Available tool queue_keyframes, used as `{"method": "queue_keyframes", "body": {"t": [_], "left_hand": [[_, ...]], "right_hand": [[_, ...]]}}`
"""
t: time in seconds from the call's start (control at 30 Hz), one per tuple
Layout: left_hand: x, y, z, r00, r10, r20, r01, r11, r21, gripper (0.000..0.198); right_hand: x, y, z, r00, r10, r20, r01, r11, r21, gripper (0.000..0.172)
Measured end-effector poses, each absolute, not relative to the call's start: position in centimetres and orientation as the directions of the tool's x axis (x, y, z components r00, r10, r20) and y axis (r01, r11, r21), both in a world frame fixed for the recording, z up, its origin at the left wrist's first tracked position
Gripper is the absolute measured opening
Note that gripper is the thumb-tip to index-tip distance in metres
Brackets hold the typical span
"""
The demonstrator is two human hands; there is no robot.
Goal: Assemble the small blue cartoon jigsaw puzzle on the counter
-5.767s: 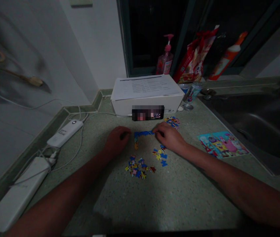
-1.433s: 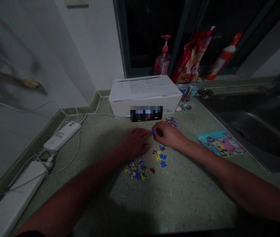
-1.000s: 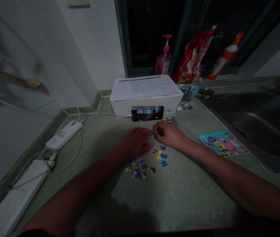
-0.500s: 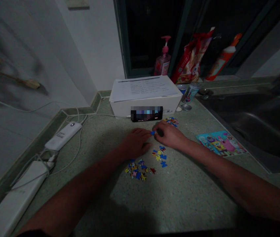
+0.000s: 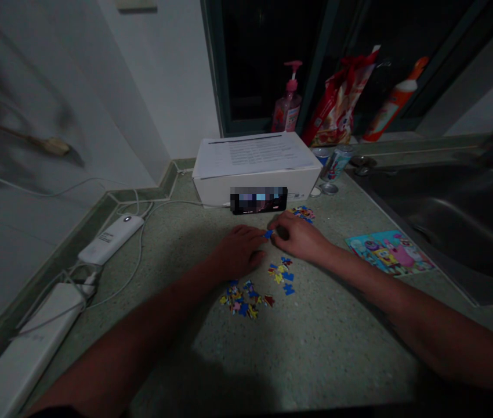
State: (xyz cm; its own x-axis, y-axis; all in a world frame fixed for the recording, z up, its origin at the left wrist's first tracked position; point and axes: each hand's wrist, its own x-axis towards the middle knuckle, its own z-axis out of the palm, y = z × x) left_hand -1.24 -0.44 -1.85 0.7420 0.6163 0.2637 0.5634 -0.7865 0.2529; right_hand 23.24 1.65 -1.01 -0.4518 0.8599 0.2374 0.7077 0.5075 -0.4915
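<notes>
On a speckled green counter lie small colourful jigsaw pieces. My left hand lies flat, fingers stretched out, pressing down over the joined blue strip, which it hides almost wholly. My right hand is curled, its fingertips pinching a blue puzzle piece right at my left fingertips. A loose heap of pieces lies just below my hands, a smaller cluster between them, and another heap behind my right hand.
A white box with a sheet of paper on top and a phone leaning on it stand behind. A cartoon picture card lies right, beside a steel sink. White chargers and cables lie left. Soap bottle, red bag and cans stand by the window.
Since the oldest frame my left hand slid right over the blue strip, meeting my right hand. In the last second both hands have stayed almost still.
</notes>
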Motion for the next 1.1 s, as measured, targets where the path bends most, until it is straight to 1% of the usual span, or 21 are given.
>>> {"method": "queue_keyframes", "body": {"t": [0.33,0.5,0.57,0.8,0.93,1.0,1.1], "left_hand": [[-1.3,-0.3,-2.2,0.733,0.627,0.262,0.567,-0.777,0.274,0.035],[-1.5,-0.4,-2.1,0.725,0.625,0.290,0.549,-0.778,0.305,0.035],[-1.6,-0.5,-2.1,0.707,0.629,0.324,0.538,-0.775,0.331,0.035],[-2.2,-0.2,-2.2,0.534,0.690,0.488,0.522,-0.723,0.452,0.026],[-2.4,0.0,-2.2,0.425,0.751,0.506,0.553,-0.657,0.512,0.025],[-2.6,0.0,-2.1,0.375,0.778,0.504,0.578,-0.622,0.529,0.026],[-3.0,0.0,-2.0,0.338,0.799,0.498,0.601,-0.590,0.539,0.027]], "right_hand": [[23.5,2.0,-1.3,-0.442,0.864,0.242,0.699,0.500,-0.512,0.022],[23.7,1.6,-0.9,-0.449,0.860,0.244,0.694,0.507,-0.511,0.021],[23.9,1.2,-0.6,-0.452,0.860,0.238,0.696,0.507,-0.508,0.020],[25.0,-0.1,0.5,-0.454,0.866,0.210,0.728,0.497,-0.472,0.018],[25.5,-0.6,0.2,-0.430,0.883,0.190,0.744,0.466,-0.480,0.021],[25.7,-0.8,-0.3,-0.411,0.891,0.191,0.742,0.449,-0.498,0.021],[25.7,-1.0,-1.2,-0.406,0.892,0.198,0.753,0.449,-0.481,0.020]]}}
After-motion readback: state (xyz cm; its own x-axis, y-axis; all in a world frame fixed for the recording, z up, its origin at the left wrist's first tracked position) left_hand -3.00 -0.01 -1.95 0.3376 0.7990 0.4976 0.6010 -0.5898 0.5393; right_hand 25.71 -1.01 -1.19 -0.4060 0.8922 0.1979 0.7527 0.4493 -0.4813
